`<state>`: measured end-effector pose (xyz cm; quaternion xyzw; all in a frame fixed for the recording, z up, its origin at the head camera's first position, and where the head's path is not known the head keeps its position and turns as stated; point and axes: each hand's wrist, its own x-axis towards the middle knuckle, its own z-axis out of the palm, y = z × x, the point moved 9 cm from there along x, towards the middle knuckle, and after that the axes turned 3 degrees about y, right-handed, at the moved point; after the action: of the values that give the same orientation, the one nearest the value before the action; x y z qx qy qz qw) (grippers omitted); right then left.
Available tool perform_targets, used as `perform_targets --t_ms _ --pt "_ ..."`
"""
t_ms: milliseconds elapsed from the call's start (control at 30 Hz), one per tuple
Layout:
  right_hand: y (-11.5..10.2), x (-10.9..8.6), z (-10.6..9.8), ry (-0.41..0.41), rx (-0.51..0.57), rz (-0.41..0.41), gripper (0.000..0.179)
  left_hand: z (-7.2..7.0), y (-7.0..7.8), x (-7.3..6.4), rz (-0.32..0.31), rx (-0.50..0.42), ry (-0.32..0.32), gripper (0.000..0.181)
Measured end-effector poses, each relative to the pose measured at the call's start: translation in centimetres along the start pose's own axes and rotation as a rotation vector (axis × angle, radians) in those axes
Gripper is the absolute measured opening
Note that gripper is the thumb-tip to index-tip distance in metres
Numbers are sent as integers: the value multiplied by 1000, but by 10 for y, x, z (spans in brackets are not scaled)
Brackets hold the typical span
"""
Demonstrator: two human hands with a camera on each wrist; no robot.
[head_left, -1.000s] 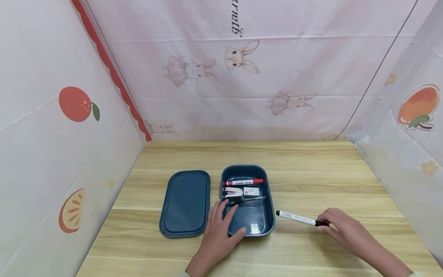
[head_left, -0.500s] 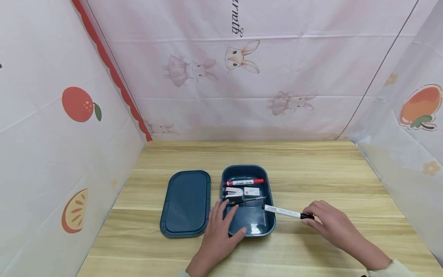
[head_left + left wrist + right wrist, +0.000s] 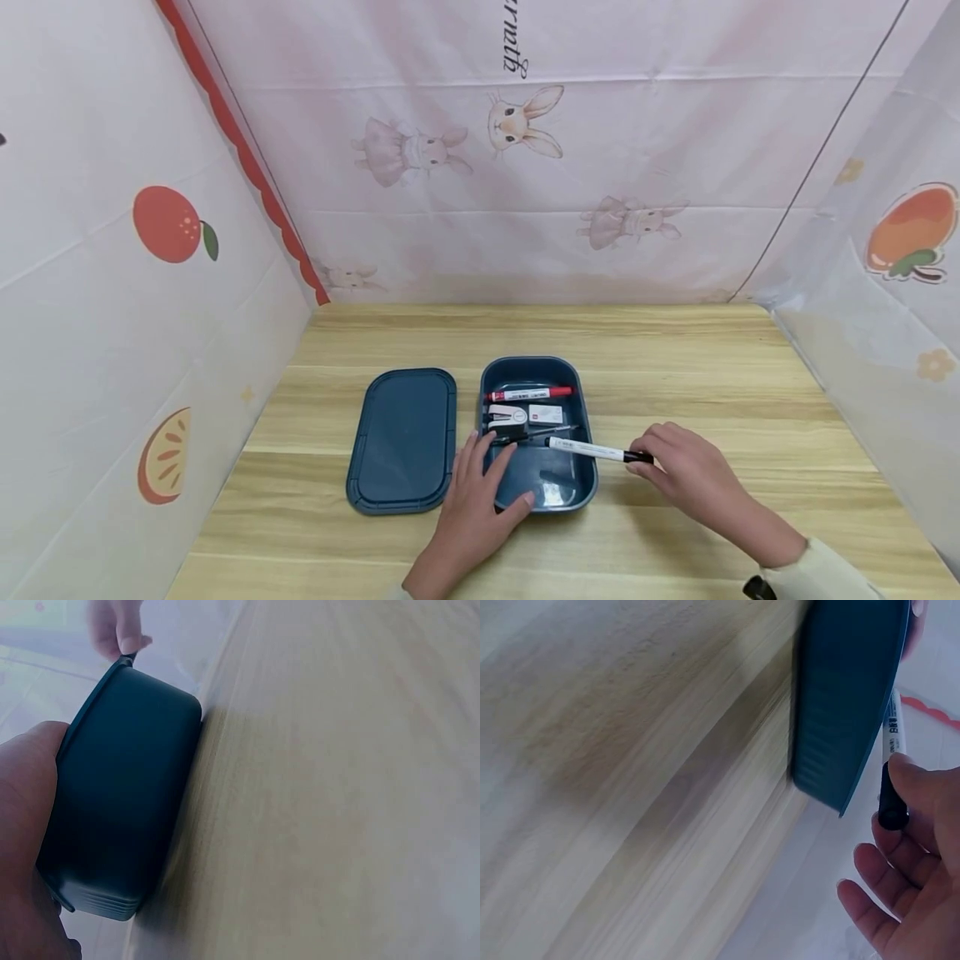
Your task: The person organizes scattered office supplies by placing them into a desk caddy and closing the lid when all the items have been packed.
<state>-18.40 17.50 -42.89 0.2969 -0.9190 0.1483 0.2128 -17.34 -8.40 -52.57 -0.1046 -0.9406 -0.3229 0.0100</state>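
Observation:
A white marker (image 3: 587,449) with black ends is pinched at its capped end between the thumb and fingers of my right hand (image 3: 686,471). Its far end reaches over the right rim of the dark blue box (image 3: 591,492). In the right wrist view the marker's black cap (image 3: 892,799) sits between thumb and forefinger, the other fingers loosely bent. My left hand (image 3: 476,508) rests with spread fingers on the box's left and near rim. Inside lie a red marker (image 3: 528,394), a pale pink and black stapler (image 3: 507,418), a small white box (image 3: 545,414) and a black pen (image 3: 528,435).
The matching dark blue lid (image 3: 405,442) lies flat on the wooden table (image 3: 675,358), left of the box. Printed cloth walls (image 3: 420,250) with rabbits and fruit stand at the back and both sides.
My right hand has moved left with the white marker, bringing its far end from beside the box to over its inside. The left hand has stayed in place.

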Motion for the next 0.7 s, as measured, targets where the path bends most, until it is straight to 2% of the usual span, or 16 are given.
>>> perform_targets --t_ms 333,700 --pt "-15 17 3 55 -21 -122 18 -1 2 1 4 -8 -4 70" --pt "-27 27 17 44 -14 -137 20 -1 0 -1 -9 -16 -14 69"
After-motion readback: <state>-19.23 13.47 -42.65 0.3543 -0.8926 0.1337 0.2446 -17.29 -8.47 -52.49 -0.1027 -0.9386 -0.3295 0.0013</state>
